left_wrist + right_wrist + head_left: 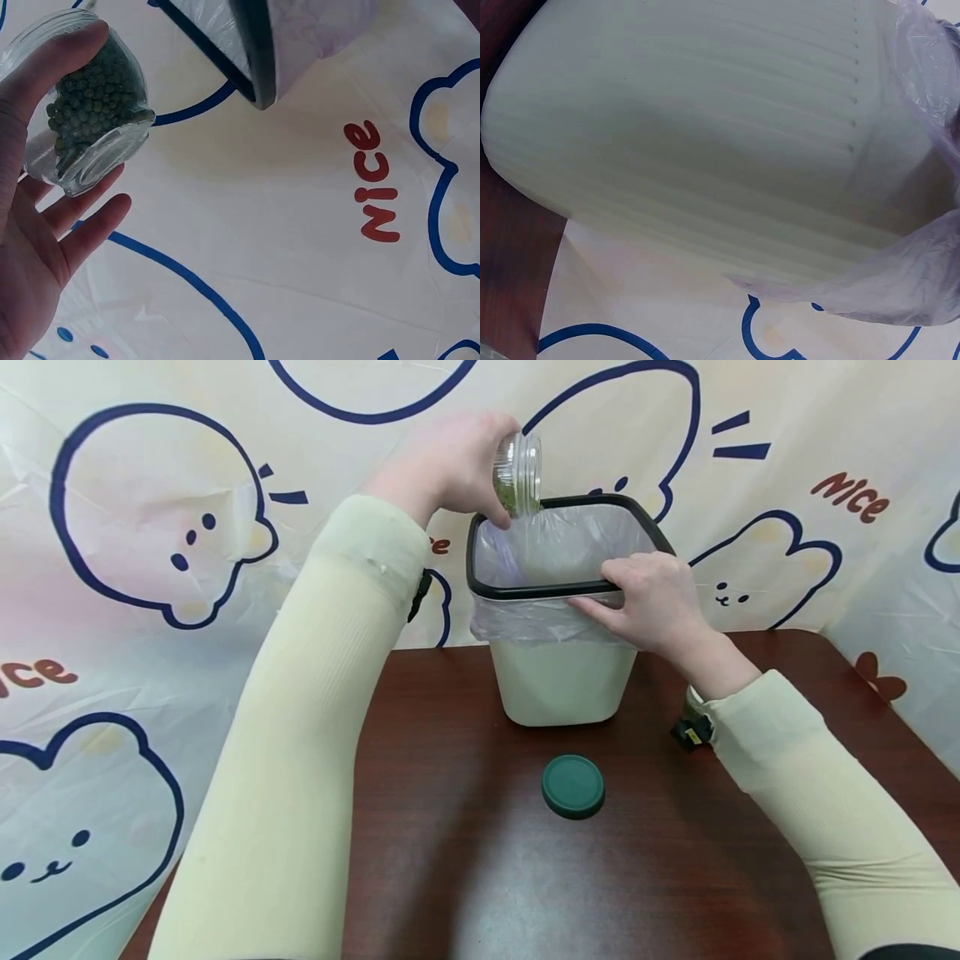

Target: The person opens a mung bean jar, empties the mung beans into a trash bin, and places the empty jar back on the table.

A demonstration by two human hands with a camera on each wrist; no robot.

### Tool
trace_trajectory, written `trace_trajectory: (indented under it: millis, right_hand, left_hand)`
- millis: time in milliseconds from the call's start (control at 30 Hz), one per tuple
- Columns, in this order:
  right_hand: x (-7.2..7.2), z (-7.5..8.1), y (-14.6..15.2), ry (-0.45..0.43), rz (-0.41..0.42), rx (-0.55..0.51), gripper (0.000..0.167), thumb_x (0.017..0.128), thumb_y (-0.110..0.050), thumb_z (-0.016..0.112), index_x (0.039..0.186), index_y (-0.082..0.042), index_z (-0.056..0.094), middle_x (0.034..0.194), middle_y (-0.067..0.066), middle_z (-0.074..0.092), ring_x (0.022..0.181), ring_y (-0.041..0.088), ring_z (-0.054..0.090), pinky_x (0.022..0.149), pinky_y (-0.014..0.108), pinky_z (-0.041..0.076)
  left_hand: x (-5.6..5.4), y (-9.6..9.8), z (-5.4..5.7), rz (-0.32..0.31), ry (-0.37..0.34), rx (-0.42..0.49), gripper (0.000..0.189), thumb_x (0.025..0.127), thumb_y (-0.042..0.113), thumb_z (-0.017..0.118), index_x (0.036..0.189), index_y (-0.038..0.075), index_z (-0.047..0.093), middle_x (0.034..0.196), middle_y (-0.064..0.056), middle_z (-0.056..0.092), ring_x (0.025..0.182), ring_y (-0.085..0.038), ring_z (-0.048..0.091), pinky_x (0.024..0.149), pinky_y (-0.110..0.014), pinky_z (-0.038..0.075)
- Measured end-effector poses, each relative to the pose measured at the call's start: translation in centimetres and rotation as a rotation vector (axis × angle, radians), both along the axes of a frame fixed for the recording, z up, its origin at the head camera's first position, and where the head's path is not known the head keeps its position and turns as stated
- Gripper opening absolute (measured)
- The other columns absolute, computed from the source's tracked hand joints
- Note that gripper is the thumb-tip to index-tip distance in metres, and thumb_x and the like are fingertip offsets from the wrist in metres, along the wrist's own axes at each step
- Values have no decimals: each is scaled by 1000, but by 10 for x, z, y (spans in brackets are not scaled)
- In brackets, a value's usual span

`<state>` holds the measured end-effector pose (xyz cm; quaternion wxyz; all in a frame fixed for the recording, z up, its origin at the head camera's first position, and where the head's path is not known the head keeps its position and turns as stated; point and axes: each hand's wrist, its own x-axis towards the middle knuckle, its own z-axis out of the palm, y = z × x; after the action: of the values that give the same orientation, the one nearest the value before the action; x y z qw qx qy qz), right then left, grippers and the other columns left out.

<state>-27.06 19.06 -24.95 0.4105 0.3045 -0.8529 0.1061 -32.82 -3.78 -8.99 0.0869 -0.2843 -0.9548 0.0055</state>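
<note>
My left hand (pixel 457 464) grips a clear glass jar (pixel 519 464) above the back left of a pale green trash bin (pixel 562 685). The jar has no lid on and tips sideways, its mouth turned toward the bin. Small round green beans (pixel 94 101) fill part of it in the left wrist view, with my thumb across the glass. My right hand (pixel 658 602) holds the bin's black rim (pixel 551 592) at the front right, thumb below and fingers over the top. A translucent plastic bag (pixel 517 625) lines the bin and folds down outside.
A round green lid (pixel 573 785) lies on the dark brown table (pixel 450 860) in front of the bin. Close behind the bin hangs a cream sheet (pixel 337 460) printed with blue cartoon outlines.
</note>
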Motion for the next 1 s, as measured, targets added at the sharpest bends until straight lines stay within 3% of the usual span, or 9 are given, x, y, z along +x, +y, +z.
trace_trajectory:
  millis: [200,367,533,767,1000]
  right_hand:
    - [0,0,-1,-18,-13,5,46,84,-38,73,62,-9,45,52,5,42,48,23,43,47,34,29]
    - [1,-1,-1,-11,-10,2,47,84,-38,73,61,-9,44,52,5,41,47,23,43,47,34,28]
    - [2,0,-1,4,2,-6,47,83,-37,73,61,-9,42,51,4,40,46,23,42,47,34,27]
    - [2,1,-1,6,8,-6,47,83,-37,73,61,-9,43,51,4,40,46,23,41,47,34,27]
    - [2,1,-2,5,8,-4,47,83,-37,73,61,-9,43,52,4,41,46,23,42,47,34,27]
  left_hand:
    - [-4,-2,-2,-5,-5,-17,96,73,32,84,150,10,31,144,-7,45,127,-24,46,105,-38,35]
    - [-2,-5,-2,-11,-13,47,96,74,29,83,150,10,29,146,-7,43,130,-24,43,106,-37,35]
    - [1,-5,5,29,48,54,96,75,34,81,152,14,27,147,-5,41,131,-23,42,106,-39,35]
    - [0,-3,2,-4,-27,54,95,75,26,84,151,10,29,147,-7,41,130,-24,42,105,-35,35]
    - [-2,-7,-1,-10,-9,57,95,74,26,83,150,9,29,147,-8,41,131,-25,42,106,-37,34]
